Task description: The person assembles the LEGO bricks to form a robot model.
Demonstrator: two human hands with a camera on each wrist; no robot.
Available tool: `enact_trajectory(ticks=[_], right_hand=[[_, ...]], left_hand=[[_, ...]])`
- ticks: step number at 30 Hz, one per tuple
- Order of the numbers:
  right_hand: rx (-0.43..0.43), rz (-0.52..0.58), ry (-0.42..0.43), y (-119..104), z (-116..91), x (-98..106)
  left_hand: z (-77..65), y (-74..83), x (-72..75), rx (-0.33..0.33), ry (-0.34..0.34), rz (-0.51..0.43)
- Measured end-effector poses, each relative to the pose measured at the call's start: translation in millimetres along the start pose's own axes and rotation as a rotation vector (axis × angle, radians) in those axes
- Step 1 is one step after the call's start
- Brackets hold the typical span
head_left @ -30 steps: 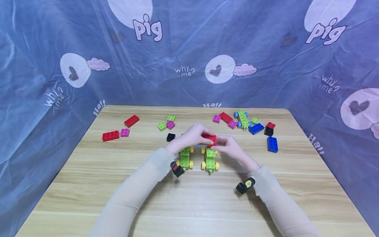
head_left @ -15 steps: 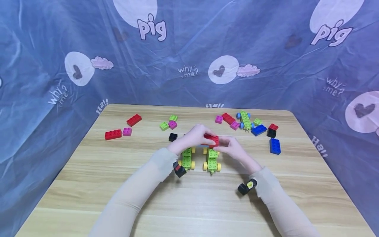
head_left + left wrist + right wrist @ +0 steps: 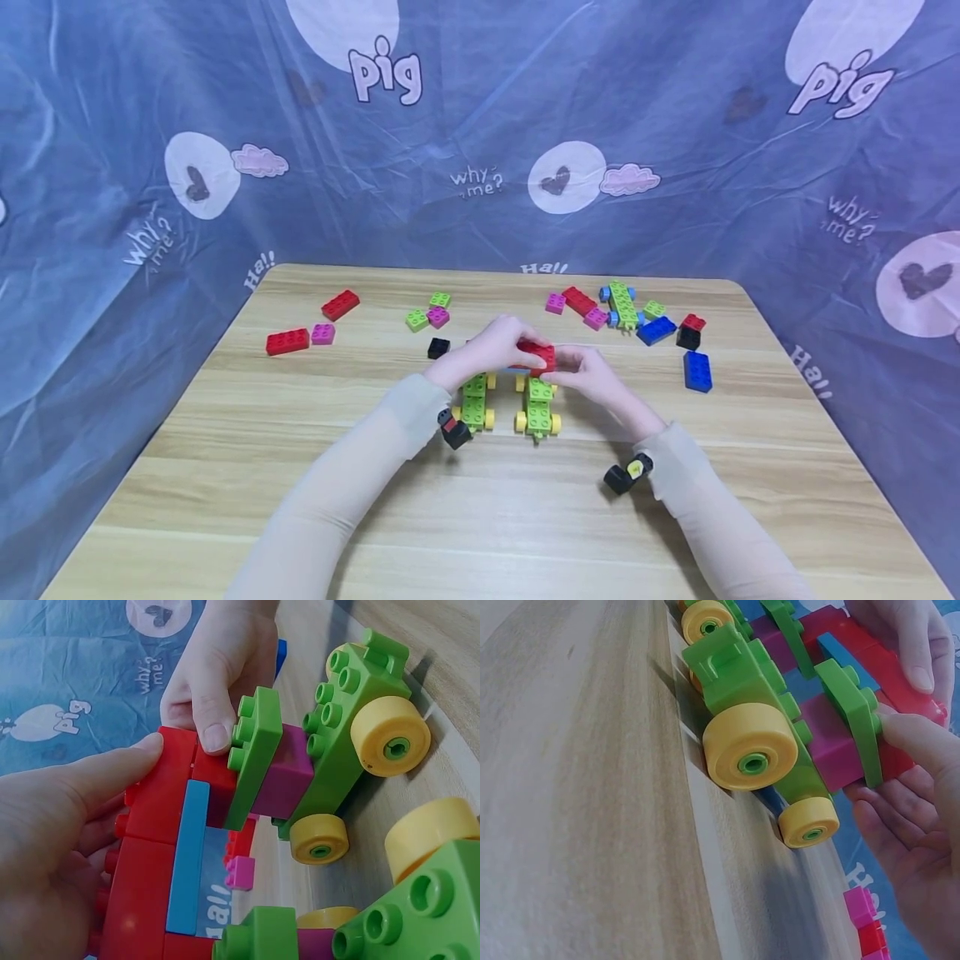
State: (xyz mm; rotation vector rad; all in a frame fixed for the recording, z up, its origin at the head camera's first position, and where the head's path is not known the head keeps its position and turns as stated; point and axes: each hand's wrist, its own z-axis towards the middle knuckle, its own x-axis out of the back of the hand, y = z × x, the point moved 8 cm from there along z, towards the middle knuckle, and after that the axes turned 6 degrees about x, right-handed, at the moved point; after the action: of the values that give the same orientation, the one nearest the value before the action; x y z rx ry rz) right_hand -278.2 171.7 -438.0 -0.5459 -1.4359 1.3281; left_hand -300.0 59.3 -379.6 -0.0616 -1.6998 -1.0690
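Inspecting from afar, I find the red brick row (image 3: 547,355) lying nine-to-three o'clock across two green wheeled bases (image 3: 538,415). My left hand (image 3: 498,342) grips it from eight o'clock; my right hand (image 3: 588,371), nearer the three-o'clock end, pinches there from four o'clock.

Head view | since a second ago | backdrop (image 3: 420,225), table (image 3: 480,533), left hand (image 3: 497,343), right hand (image 3: 592,375): slightly farther right

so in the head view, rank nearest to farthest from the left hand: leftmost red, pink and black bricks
1. Black brick: just left of the left hand
2. Pink brick: farther left
3. Red brick: left of the pink brick
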Motion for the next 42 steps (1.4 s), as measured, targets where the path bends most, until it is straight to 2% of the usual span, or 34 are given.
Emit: enact_trajectory(ticks=[12, 18, 20, 24, 29, 32, 37, 42], right_hand=[[0.021, -0.010, 0.008, -2.6, 0.0, 0.1], [0.002, -0.051, 0.005, -6.1, 1.2, 0.1], [0.000, -0.057, 0.005, -9.2, 2.4, 0.3], [0.019, -0.085, 0.029, -19.8, 6.7, 2.9], [0.070, -0.119, 0.040, -36.9, 15.1, 3.1], [0.095, -0.134, 0.032, -45.8, 21.2, 0.5], [0.129, -0.172, 0.002, -56.9, 32.7, -7.7], [0.140, -0.203, -0.028, -63.0, 43.3, -16.5]], left_hand=[[-2.8, 6.5, 0.7, -0.042, -0.021, 0.093], [-9.5, 0.7, 8.2, -0.033, -0.043, 0.012], [-12.7, -4.0, 14.4, -0.025, -0.031, -0.029], [-21.6, -11.8, 32.3, -0.053, 0.030, -0.085], [-34.1, -27.3, 56.7, -0.100, 0.165, -0.125], [-40.9, -42.3, 64.8, -0.087, 0.214, -0.141], [-50.4, -71.8, 66.4, -0.027, 0.238, -0.179], [-57.0, -98.9, 58.3, 0.013, 0.231, -0.177]])
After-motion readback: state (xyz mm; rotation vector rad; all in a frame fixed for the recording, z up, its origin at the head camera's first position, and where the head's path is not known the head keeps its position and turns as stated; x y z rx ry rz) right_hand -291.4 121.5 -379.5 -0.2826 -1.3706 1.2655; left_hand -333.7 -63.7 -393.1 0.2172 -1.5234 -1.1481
